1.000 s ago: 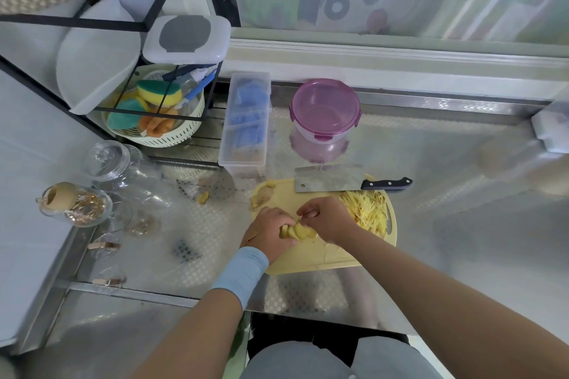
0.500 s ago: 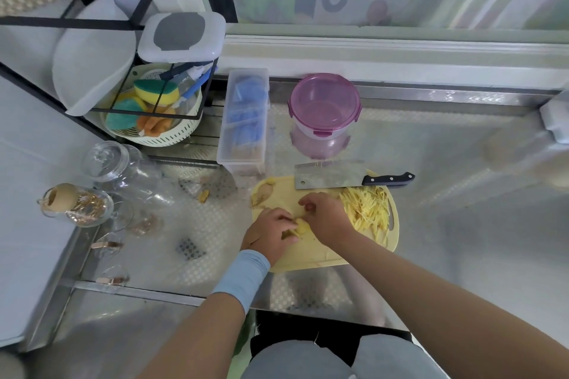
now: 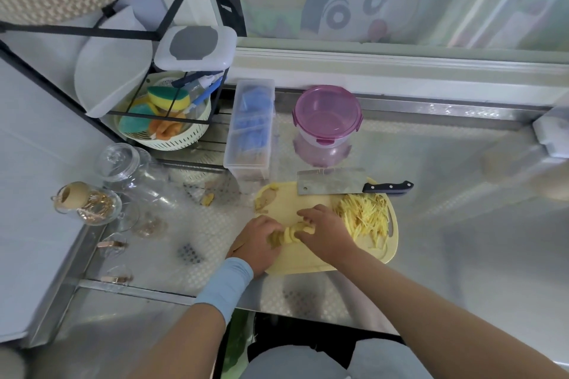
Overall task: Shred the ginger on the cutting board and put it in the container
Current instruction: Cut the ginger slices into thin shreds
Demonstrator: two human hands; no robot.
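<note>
– Ginger slices (image 3: 289,235), where?
– Over the yellow cutting board (image 3: 308,263), a small stack held between both hands: left hand (image 3: 257,244) fingers curled round one end, right hand (image 3: 323,232) fingertips pinching the other.
– Around them?
– Ginger shreds (image 3: 365,217) piled just right; cleaver (image 3: 332,185) lying across the board's far edge; pink-lidded container (image 3: 327,120) beyond, lid on.
</note>
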